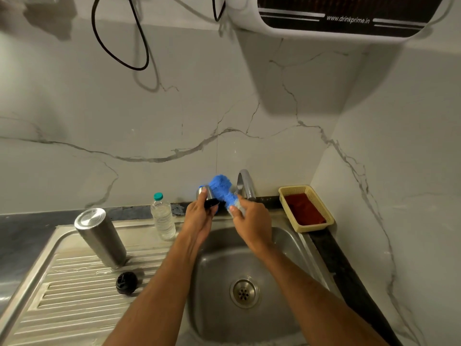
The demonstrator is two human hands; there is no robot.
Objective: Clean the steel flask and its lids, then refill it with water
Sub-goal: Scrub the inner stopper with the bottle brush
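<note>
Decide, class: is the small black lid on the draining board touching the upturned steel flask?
Apart. The head view shows the black lid lying on the ribbed draining board, with bare ribs visible between it and the steel flask.

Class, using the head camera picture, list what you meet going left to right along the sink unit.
Steel flask → black inner lid → plastic water bottle → left hand → blue sponge → right hand → yellow basket.

A home kitchen: a steel sink [287, 248] with ribbed drainboard [82, 290] at 8 o'clock, a tap [245, 183] against marble-patterned wall tiles [149, 121], and a wall-mounted water purifier [336, 16] at 1 o'clock.
</note>
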